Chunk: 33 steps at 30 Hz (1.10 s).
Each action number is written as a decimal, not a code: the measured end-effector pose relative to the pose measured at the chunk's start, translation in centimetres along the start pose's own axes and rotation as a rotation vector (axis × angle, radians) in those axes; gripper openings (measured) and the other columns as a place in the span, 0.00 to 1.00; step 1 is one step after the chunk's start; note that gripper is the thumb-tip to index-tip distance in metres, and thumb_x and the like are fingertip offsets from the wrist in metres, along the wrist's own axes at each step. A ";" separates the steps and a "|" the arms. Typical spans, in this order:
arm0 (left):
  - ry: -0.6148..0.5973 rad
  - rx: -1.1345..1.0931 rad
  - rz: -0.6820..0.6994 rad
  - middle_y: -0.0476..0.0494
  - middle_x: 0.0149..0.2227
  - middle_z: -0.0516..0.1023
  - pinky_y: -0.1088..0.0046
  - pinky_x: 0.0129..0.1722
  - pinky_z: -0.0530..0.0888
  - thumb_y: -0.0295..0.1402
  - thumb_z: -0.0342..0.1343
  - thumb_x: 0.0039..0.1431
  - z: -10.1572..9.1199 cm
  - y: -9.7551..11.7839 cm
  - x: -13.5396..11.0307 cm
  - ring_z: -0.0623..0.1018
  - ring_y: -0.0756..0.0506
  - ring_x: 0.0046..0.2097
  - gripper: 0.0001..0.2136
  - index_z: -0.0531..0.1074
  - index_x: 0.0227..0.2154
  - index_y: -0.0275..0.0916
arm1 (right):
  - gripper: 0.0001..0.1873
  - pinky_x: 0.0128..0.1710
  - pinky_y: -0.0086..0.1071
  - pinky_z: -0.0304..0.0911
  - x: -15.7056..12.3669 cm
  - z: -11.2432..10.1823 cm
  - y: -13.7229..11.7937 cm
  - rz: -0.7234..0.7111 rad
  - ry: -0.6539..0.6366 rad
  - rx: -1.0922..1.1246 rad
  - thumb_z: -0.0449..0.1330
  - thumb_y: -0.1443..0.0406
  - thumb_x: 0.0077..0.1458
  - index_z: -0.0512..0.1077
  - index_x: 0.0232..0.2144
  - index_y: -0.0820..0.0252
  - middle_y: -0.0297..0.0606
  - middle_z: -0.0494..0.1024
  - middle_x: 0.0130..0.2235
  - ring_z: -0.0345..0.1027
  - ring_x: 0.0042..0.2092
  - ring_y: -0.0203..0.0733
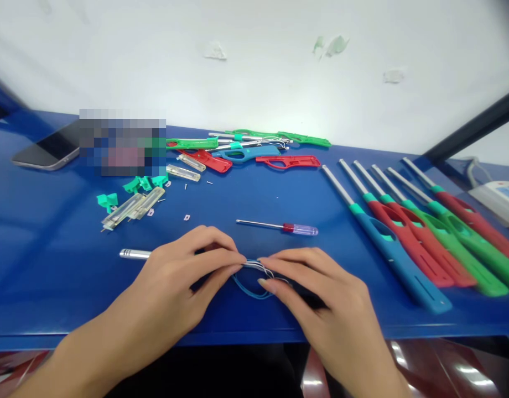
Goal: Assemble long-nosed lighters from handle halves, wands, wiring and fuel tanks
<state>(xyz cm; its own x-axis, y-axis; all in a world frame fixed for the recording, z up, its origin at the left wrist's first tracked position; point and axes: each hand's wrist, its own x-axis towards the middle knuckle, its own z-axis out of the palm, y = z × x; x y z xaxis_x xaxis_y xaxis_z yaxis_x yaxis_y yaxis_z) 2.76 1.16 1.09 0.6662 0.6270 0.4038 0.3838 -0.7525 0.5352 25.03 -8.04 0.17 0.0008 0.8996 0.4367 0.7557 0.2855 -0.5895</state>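
Note:
My left hand (188, 273) is closed, its thumb and fingertips pinched on thin white and blue wires (253, 294). A silver lighter tube (134, 254) sticks out to the left from beneath that hand; its rest is hidden by the palm. Facing it, my right hand (327, 290) has its index finger and thumb on the other part of the wires, which loop between the two hands. Just beyond my fingers lies a screwdriver (298, 228) with a clear purple handle.
Assembled lighters (387, 237) in blue, red and green lie slanted at the right. Opened casings (287, 161) and tubes lie at the back. Clear fuel tanks (134, 210), green triggers (108, 202) and tiny screws are scattered at left, near a phone (51, 149). A white wall stands behind.

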 end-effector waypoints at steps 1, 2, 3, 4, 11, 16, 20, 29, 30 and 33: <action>-0.002 -0.006 -0.004 0.49 0.45 0.81 0.78 0.46 0.77 0.30 0.55 0.79 0.0 0.0 0.0 0.82 0.51 0.43 0.10 0.82 0.43 0.43 | 0.08 0.46 0.28 0.78 0.0 0.0 0.0 -0.003 -0.004 0.007 0.69 0.65 0.68 0.86 0.47 0.49 0.30 0.88 0.44 0.83 0.44 0.37; -0.005 -0.009 -0.007 0.49 0.45 0.81 0.77 0.46 0.77 0.30 0.55 0.78 0.0 0.0 0.1 0.82 0.51 0.43 0.10 0.82 0.43 0.43 | 0.08 0.47 0.28 0.78 0.0 0.0 0.0 -0.003 -0.005 0.014 0.69 0.65 0.68 0.86 0.47 0.49 0.30 0.88 0.45 0.83 0.44 0.37; -0.007 -0.011 -0.010 0.49 0.45 0.81 0.77 0.46 0.78 0.30 0.55 0.78 0.0 0.0 0.1 0.82 0.51 0.43 0.10 0.81 0.43 0.43 | 0.08 0.47 0.28 0.78 0.0 0.0 0.0 -0.001 -0.004 0.019 0.69 0.66 0.68 0.86 0.46 0.49 0.30 0.88 0.45 0.83 0.44 0.37; -0.009 -0.010 -0.011 0.49 0.45 0.81 0.77 0.46 0.78 0.30 0.55 0.78 0.0 0.1 0.1 0.82 0.51 0.43 0.09 0.81 0.43 0.43 | 0.08 0.47 0.28 0.78 0.0 0.0 0.0 0.002 -0.001 0.022 0.69 0.66 0.68 0.86 0.46 0.49 0.30 0.88 0.45 0.83 0.44 0.37; -0.033 -0.006 -0.002 0.53 0.48 0.78 0.80 0.50 0.74 0.28 0.55 0.78 0.0 0.0 -0.5 0.80 0.53 0.46 0.07 0.78 0.46 0.45 | 0.07 0.46 0.27 0.77 0.0 0.0 -0.1 0.002 0.007 0.038 0.70 0.67 0.67 0.87 0.45 0.50 0.30 0.88 0.44 0.83 0.43 0.36; -0.050 0.038 0.075 0.50 0.50 0.74 0.80 0.52 0.72 0.26 0.51 0.80 0.1 -0.3 -0.8 0.78 0.53 0.48 0.09 0.75 0.51 0.44 | 0.09 0.48 0.26 0.77 -0.3 0.2 0.0 0.003 0.041 0.064 0.72 0.70 0.63 0.87 0.42 0.50 0.27 0.89 0.45 0.83 0.44 0.35; -0.062 0.069 0.107 0.50 0.49 0.71 0.81 0.48 0.72 0.24 0.50 0.80 0.2 -0.6 -0.8 0.76 0.54 0.45 0.12 0.74 0.54 0.45 | 0.09 0.50 0.24 0.74 -0.4 0.1 0.0 -0.004 0.047 0.076 0.72 0.71 0.63 0.87 0.42 0.50 0.25 0.89 0.46 0.83 0.45 0.32; -0.082 0.165 0.209 0.46 0.51 0.71 0.79 0.48 0.73 0.13 0.47 0.72 0.1 -1.2 -1.5 0.75 0.51 0.47 0.21 0.72 0.57 0.42 | 0.08 0.49 0.24 0.74 -0.3 0.1 -0.1 -0.007 0.045 0.064 0.71 0.70 0.64 0.87 0.42 0.51 0.28 0.89 0.46 0.83 0.44 0.34; -0.087 0.189 0.231 0.45 0.52 0.72 0.78 0.47 0.73 0.13 0.45 0.71 0.1 -1.3 -1.5 0.75 0.50 0.48 0.22 0.72 0.58 0.41 | 0.08 0.49 0.25 0.74 -0.3 0.1 -0.1 -0.005 0.047 0.057 0.71 0.70 0.64 0.87 0.42 0.51 0.27 0.89 0.46 0.83 0.44 0.34; -0.110 0.253 0.276 0.41 0.51 0.74 0.73 0.47 0.75 0.15 0.41 0.75 -0.2 -1.0 -1.2 0.76 0.47 0.49 0.21 0.73 0.58 0.38 | 0.07 0.49 0.27 0.75 -0.3 0.2 0.0 -0.003 0.041 0.040 0.71 0.69 0.65 0.87 0.41 0.51 0.27 0.89 0.45 0.84 0.44 0.35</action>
<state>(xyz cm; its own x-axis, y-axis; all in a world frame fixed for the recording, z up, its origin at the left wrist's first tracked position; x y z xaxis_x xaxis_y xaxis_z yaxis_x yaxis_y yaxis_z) 1.44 1.20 0.16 0.8260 0.3786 0.4176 0.3165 -0.9245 0.2122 24.94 -8.28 -0.09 0.0262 0.8845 0.4657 0.7292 0.3018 -0.6142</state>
